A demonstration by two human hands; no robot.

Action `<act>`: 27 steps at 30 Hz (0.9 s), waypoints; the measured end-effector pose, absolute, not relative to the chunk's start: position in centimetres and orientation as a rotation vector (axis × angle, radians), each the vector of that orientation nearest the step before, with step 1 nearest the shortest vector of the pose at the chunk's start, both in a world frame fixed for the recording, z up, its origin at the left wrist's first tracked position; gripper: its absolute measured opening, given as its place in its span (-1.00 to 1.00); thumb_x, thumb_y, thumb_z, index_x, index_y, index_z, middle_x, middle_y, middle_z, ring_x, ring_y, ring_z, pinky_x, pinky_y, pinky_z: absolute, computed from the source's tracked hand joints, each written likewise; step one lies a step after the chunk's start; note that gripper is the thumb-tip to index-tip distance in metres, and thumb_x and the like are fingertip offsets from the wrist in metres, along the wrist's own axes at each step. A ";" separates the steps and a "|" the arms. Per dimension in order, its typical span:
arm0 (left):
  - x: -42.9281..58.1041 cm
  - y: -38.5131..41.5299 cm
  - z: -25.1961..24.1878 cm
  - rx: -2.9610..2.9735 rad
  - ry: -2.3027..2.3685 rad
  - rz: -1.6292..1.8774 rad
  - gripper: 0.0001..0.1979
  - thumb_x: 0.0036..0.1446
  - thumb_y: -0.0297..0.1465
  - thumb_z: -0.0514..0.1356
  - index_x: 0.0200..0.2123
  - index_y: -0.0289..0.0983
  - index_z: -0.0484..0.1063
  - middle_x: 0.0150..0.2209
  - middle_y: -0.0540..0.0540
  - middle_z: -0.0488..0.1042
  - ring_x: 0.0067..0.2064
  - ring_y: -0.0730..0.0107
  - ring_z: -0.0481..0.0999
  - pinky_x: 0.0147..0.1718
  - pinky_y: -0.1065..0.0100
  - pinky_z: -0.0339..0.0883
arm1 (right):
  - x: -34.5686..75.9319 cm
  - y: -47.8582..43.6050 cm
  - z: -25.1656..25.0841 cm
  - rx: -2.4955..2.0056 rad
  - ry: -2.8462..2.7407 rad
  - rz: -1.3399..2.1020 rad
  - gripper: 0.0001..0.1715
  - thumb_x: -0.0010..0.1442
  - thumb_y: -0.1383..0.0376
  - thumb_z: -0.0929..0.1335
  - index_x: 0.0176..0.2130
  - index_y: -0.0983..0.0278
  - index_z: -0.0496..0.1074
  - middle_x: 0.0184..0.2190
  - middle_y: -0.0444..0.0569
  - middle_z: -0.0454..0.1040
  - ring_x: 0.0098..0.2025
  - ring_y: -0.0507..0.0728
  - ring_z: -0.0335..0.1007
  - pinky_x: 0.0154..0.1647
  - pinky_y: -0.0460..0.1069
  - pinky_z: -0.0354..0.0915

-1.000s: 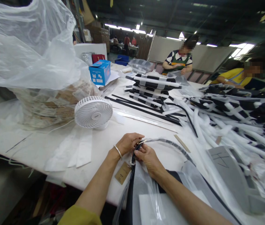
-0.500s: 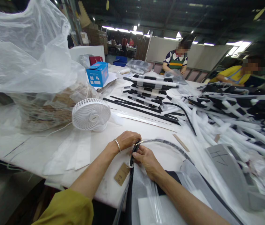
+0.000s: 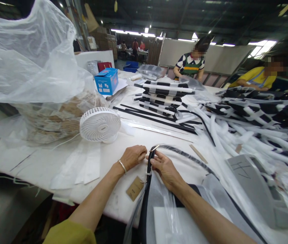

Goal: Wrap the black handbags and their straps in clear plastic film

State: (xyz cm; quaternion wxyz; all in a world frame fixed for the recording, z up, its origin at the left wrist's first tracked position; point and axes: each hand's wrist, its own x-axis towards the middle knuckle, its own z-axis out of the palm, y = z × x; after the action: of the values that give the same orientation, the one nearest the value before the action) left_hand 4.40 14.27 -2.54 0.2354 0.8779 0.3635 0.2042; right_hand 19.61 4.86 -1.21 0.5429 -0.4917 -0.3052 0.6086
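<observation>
My right hand [image 3: 168,171] pinches a black strap [image 3: 149,162] near its top, where a gold-coloured metal piece [image 3: 154,148] shows. Just left of the strap is my left hand [image 3: 134,157], its fingers curled together. Whatever those fingers hold, if anything, is hidden. A brown paper tag [image 3: 135,188] hangs from the strap on a thin loop. Under my right forearm lies a grey and black bag [image 3: 150,203] with clear film and a white sheet [image 3: 159,222] on it. A film-wrapped handle [image 3: 184,153] arches from the strap's top toward the right.
A white fan [image 3: 100,124] stands left of my hands, before a large plastic sack [image 3: 44,74]. Behind lie black strips [image 3: 156,120], stacked wrapped bundles [image 3: 168,89] and a blue box [image 3: 106,81]. At right are a grey tape dispenser [image 3: 250,183] and white foam tubes. Two people work across the table.
My left hand has drawn back a little to the left from the strap's top. My right hand still grips the strap, whose metal piece now shows more plainly.
</observation>
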 end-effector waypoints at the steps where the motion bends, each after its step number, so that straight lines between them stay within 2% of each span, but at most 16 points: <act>1: 4.6 14.1 -2.5 2.364 1.008 0.586 -0.84 0.24 -0.39 0.02 -0.25 -0.21 0.41 -0.33 -0.03 0.52 -0.28 0.34 0.50 -0.28 0.39 0.30 | 19.8 5.0 -1.3 -1.204 -0.750 1.421 -0.38 -0.09 0.25 0.49 -0.01 0.32 0.41 -0.27 -0.01 0.56 -0.35 0.07 0.42 -0.40 -0.09 0.22; 5: 6.2 13.4 -2.3 2.240 0.978 0.620 -0.65 0.30 -0.25 -0.01 0.08 -0.25 0.27 -0.23 -0.03 0.57 -0.28 0.40 0.55 -0.30 0.43 0.36 | 19.9 5.4 -1.5 -1.410 -1.062 1.350 -0.58 -0.02 0.27 0.42 -0.11 0.31 0.46 -0.36 -0.06 0.57 -0.37 0.10 0.43 -0.41 -0.07 0.24; 7: 7.0 13.1 -2.3 2.236 1.001 0.599 -0.64 0.27 -0.22 0.06 0.07 -0.23 0.30 -0.26 -0.02 0.57 -0.29 0.37 0.56 -0.30 0.41 0.38 | 20.6 5.6 -0.5 -1.543 -1.391 1.245 -0.76 0.00 0.30 0.38 -0.26 0.29 0.52 -0.43 -0.09 0.56 -0.41 0.10 0.42 -0.40 -0.06 0.24; 9: 7.4 12.9 -2.1 2.261 1.087 0.601 -0.69 0.24 -0.25 0.10 0.00 -0.23 0.37 -0.20 -0.08 0.55 -0.21 0.27 0.55 -0.22 0.31 0.40 | 22.8 5.6 1.5 -1.683 -1.673 1.030 -0.85 0.03 0.29 0.36 -0.37 0.26 0.55 -0.44 -0.11 0.57 -0.39 0.11 0.43 -0.34 -0.04 0.25; 12: 7.8 13.3 -1.0 2.347 1.159 0.628 -0.68 0.21 -0.36 0.12 0.03 -0.28 0.34 -0.01 -0.23 0.45 0.02 0.09 0.44 -0.01 0.12 0.31 | 29.2 4.9 5.1 -1.992 -1.789 0.655 -0.80 0.10 0.18 0.36 -0.32 0.19 0.56 -0.37 -0.09 0.60 -0.32 0.13 0.46 -0.28 -0.03 0.24; 15: 9.7 13.9 0.6 2.489 1.013 0.596 -0.61 0.19 -0.41 0.15 0.09 -0.30 0.29 0.06 -0.26 0.40 0.08 0.04 0.38 0.06 0.04 0.25 | 36.5 3.1 7.1 -2.429 -1.746 0.431 -0.75 0.08 0.12 0.37 -0.35 0.22 0.55 -0.37 -0.01 0.59 -0.32 0.17 0.46 -0.34 -0.02 0.20; 18: 14.6 13.7 1.7 2.639 0.732 0.508 -0.59 0.18 -0.40 0.18 0.11 -0.31 0.28 0.07 -0.24 0.41 0.07 0.03 0.39 0.03 0.05 0.28 | 40.7 0.9 5.9 -2.667 -1.736 0.540 -0.73 0.04 0.11 0.40 -0.41 0.26 0.52 -0.41 0.03 0.57 -0.34 0.19 0.46 -0.37 -0.03 0.17; 21: 21.3 12.1 1.2 2.752 0.414 0.362 -0.61 0.15 -0.40 0.22 0.06 -0.26 0.34 0.02 -0.19 0.47 0.03 0.10 0.44 -0.04 0.13 0.33 | 41.3 -0.6 3.2 -2.634 -1.716 0.764 -0.69 0.08 0.07 0.36 -0.40 0.27 0.50 -0.43 0.00 0.56 -0.34 0.17 0.46 -0.41 -0.05 0.15; 23: 25.5 10.8 0.2 2.793 0.238 0.252 -0.63 0.10 -0.45 0.25 0.00 -0.18 0.38 -0.03 -0.11 0.51 0.00 0.18 0.48 -0.10 0.21 0.36 | 40.7 -1.0 1.7 -2.603 -1.664 0.760 -0.62 0.10 0.01 0.33 -0.41 0.27 0.48 -0.44 -0.02 0.54 -0.35 0.17 0.44 -0.43 -0.06 0.13; 25: 28.6 9.8 -0.9 2.817 0.159 0.170 -0.82 0.15 -0.45 0.19 -0.15 -0.22 0.46 -0.12 -0.14 0.55 -0.04 0.17 0.50 -0.16 0.23 0.38 | 40.2 -1.2 0.9 -2.595 -1.620 0.698 -0.58 0.08 -0.03 0.33 -0.43 0.27 0.44 -0.45 -0.03 0.52 -0.36 0.16 0.42 -0.44 -0.06 0.11; 27: 30.2 9.6 -1.7 2.828 0.141 0.121 -0.87 0.20 -0.46 0.13 -0.25 -0.27 0.48 -0.16 -0.19 0.56 -0.03 0.15 0.50 -0.19 0.23 0.38 | 39.8 -1.4 0.8 -2.622 -1.584 0.662 -0.60 0.07 -0.01 0.33 -0.46 0.27 0.42 -0.48 -0.03 0.50 -0.38 0.16 0.40 -0.46 -0.06 0.08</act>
State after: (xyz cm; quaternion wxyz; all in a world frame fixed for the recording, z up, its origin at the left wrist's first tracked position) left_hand 30.19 9.63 -1.71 0.1533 0.9860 0.0492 0.0421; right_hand 39.78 -1.42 0.76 0.0036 -0.8367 -0.5054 0.2112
